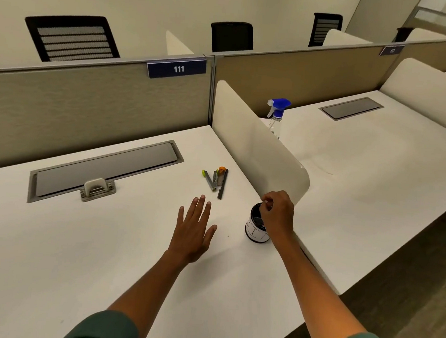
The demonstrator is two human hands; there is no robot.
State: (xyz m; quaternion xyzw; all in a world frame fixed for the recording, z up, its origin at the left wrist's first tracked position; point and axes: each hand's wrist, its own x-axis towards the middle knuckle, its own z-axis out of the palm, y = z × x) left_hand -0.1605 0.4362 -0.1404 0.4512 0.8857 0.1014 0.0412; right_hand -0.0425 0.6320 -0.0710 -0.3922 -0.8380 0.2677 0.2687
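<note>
Plate one: white digits "111" on a dark blue nameplate (pixel 176 68), fixed to the top rail of the grey partition (pixel 97 102), just left of the far end of the white divider (pixel 258 145).
Plate two: second blue plate (pixel 392 50) on the same rail, well to the right of the divider; digits small and blurred, likely "112".
Cup: white cup (pixel 254 230) at the divider's near end; dark line markings on its wall, nothing legible.
</note>
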